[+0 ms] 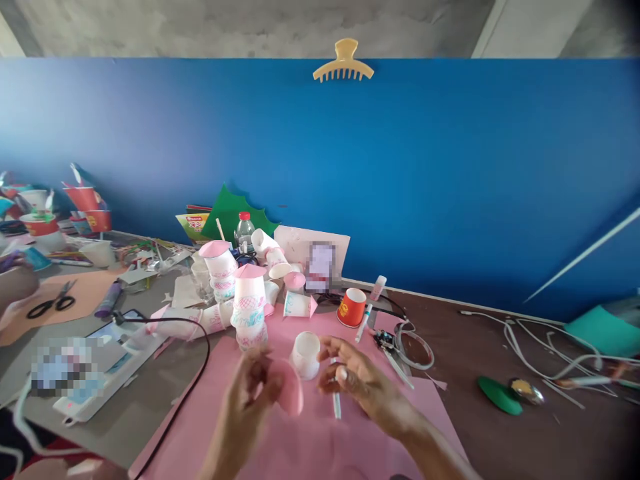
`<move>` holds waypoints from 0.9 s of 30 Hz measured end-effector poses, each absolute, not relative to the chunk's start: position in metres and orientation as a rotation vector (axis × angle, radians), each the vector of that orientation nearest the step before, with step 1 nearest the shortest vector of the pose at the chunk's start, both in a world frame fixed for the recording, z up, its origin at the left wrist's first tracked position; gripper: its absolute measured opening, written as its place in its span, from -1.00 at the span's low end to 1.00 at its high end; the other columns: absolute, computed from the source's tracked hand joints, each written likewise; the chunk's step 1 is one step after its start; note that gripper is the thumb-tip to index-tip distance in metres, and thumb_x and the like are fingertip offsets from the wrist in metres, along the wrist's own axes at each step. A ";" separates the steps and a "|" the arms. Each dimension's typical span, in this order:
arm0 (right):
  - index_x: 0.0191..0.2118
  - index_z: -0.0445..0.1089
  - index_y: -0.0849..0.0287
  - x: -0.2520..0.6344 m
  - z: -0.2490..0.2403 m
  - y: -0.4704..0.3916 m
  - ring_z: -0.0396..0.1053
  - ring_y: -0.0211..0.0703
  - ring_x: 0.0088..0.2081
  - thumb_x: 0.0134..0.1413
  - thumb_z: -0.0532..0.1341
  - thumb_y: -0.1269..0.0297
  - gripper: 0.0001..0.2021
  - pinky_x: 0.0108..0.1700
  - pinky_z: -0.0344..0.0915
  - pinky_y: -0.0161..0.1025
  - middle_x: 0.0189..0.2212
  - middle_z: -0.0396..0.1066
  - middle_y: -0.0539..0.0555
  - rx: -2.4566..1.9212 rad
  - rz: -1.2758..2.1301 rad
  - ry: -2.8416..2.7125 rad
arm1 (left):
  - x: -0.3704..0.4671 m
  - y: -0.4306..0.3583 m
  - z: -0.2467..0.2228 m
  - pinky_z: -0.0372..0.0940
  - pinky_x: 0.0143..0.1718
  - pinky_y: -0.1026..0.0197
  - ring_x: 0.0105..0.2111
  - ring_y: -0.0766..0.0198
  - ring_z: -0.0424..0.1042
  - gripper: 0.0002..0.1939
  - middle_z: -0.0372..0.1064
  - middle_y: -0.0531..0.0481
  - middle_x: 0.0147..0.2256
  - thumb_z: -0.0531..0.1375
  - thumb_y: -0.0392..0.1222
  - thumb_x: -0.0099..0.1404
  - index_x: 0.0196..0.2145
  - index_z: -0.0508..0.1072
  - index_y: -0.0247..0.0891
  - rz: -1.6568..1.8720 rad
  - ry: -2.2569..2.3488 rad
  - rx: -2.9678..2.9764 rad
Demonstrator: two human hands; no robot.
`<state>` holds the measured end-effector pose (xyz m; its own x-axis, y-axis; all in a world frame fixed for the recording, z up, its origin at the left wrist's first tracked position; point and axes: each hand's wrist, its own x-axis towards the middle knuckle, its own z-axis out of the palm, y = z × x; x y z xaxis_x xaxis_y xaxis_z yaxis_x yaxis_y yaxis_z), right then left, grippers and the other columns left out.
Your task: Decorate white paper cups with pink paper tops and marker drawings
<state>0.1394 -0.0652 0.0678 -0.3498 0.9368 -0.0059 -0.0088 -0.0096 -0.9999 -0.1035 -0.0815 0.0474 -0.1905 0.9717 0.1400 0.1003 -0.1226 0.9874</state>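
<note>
My left hand pinches a round piece of pink paper between thumb and fingers, a little above the pink sheet. Just behind it a small white paper cup stands on the sheet. To the right of that cup is my right hand, its bent fingers apart and nothing seen in them. A white marker lies partly hidden under the right hand. On the left, a tower of decorated paper cups has a pink paper cone on top.
A red paper cup and a wire coil sit behind my right hand. More decorated cups lie at left beside a power strip and black cable. Scissors rest near another person's hand. A blue partition closes the back.
</note>
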 end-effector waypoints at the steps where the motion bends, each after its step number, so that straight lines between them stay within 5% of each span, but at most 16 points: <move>1: 0.15 0.24 0.11 0.135 0.069 -0.070 0.42 -0.08 -0.20 0.03 0.20 -0.21 -0.34 -0.09 0.37 -0.03 -0.04 0.29 0.20 -0.947 1.570 -1.388 | -0.086 -0.077 0.043 0.25 -0.45 0.28 -0.48 0.30 0.32 -0.54 0.31 0.08 -0.48 0.27 0.08 0.13 -0.12 0.33 -0.26 1.365 1.215 1.241; 4: 0.24 0.15 0.00 0.127 0.073 -0.082 0.42 -0.10 -0.17 0.03 0.22 -0.20 -0.29 -0.12 0.38 -0.06 0.12 0.19 0.21 -0.898 1.669 -1.291 | -0.046 -0.065 0.034 0.25 -0.43 0.29 -0.46 0.31 0.31 -0.48 0.27 0.11 -0.49 0.27 0.09 0.17 -0.04 0.25 -0.23 1.236 0.935 1.184; 7: 0.17 0.26 -0.01 0.125 0.077 -0.086 0.40 -0.03 -0.10 -0.01 0.27 -0.17 -0.35 -0.11 0.38 -0.08 0.15 0.22 0.18 -0.996 1.577 -1.316 | -0.029 -0.060 0.031 0.23 -0.47 0.29 -0.49 0.33 0.29 -0.51 0.28 0.09 -0.44 0.20 0.12 0.23 -0.02 0.18 -0.19 1.098 0.789 1.163; 10: 0.06 0.37 0.02 0.129 0.078 -0.083 0.32 0.06 0.06 0.02 0.27 -0.10 -0.48 0.02 0.31 -0.06 0.10 0.33 0.12 -1.125 1.399 -1.347 | -0.032 -0.056 0.032 0.25 -0.42 0.25 -0.48 0.33 0.29 -0.55 0.27 0.09 -0.44 0.13 0.12 0.29 0.00 0.18 -0.20 1.079 0.823 1.280; 14: 0.05 0.37 0.11 0.145 0.077 -0.070 0.36 0.10 0.04 0.10 0.20 0.01 -0.56 0.05 0.30 0.00 -0.01 0.43 0.16 -1.260 1.090 -1.481 | -0.053 -0.044 0.025 0.30 -0.22 0.12 -0.27 0.19 0.37 -0.59 0.34 -0.04 -0.30 0.08 0.09 0.31 -0.01 0.24 -0.20 1.277 1.120 1.487; 19: 0.13 0.28 0.16 0.155 0.080 -0.041 0.35 0.05 0.03 0.19 0.10 0.34 -0.62 0.06 0.32 0.01 0.02 0.33 0.24 -1.359 0.273 -1.902 | -0.069 -0.027 -0.003 0.17 0.09 -0.20 0.15 -0.15 0.19 -0.32 0.19 -0.31 0.13 0.24 -0.04 0.13 0.15 0.13 -0.21 1.142 1.310 1.711; 27: 0.12 0.30 0.15 0.116 0.073 -0.025 0.40 0.07 -0.12 0.20 0.07 0.47 -0.62 -0.11 0.41 0.02 -0.02 0.33 0.27 -1.342 -0.105 -2.482 | -0.062 -0.024 -0.016 0.08 0.20 -0.21 0.25 -0.17 0.09 -0.07 0.04 -0.44 0.24 0.23 -0.26 -0.01 0.27 -0.09 -0.36 0.914 1.232 1.654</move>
<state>0.1159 -0.0248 0.0732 -0.5095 0.8030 0.3091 0.8263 0.5568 -0.0847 -0.0616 -0.0241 -0.0165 0.2451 0.9675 0.0622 0.3400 -0.1458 0.9291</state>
